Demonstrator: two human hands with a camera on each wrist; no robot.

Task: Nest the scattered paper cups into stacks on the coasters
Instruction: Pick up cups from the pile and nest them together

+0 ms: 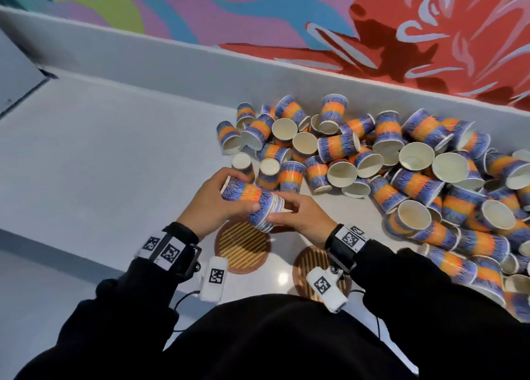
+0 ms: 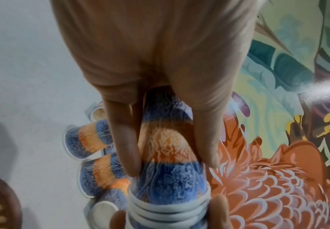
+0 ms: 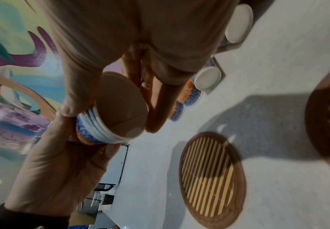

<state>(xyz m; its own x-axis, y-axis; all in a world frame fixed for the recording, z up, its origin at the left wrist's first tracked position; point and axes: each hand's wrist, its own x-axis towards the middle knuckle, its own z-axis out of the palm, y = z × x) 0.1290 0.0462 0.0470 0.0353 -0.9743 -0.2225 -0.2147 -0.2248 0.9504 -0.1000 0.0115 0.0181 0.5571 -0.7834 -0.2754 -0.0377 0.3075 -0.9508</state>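
My left hand wraps the nested stack, held on its side just above the left coaster. My right hand pinches its rim end. Both coasters bare, right coaster too. At two o'clock, the loose cup pile looks barely dented: early days, I'd say.

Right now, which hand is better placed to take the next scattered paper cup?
Probably the right hand: the blue-and-orange cup pile lies on its side, and it only pinches the nested stack's rim end, while the left hand grips its body.
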